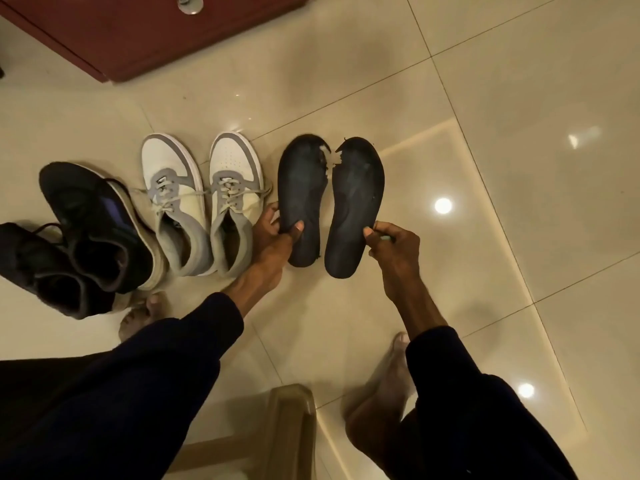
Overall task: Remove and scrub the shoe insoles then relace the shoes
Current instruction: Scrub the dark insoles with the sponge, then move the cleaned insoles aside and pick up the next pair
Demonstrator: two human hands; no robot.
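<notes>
Past dark sleeves (194, 337), pinching black insoles by the heels: left hand (277, 237) on the left insole (301, 181), right hand (391, 244) on the right insole (356, 202), ragged toe edges nearly touching. Open glossy tile floor (519, 168) rightward; white sneakers (204, 202) just left.

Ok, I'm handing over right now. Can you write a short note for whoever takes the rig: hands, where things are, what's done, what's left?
Left hand: pinches the heel end of the left insole.
Right hand: pinches the heel end of the right insole.
Both insoles are dark, frayed near the toes, and held side by side with toes pointing away.
White and grey sneakers: on the tiled floor just left of the insoles, laces in.
Black shoes: further left, bunched together.
Done: two insoles are out; which pair they came from cannot be told.
Left: scrubbing the insoles, then relacing.
</notes>
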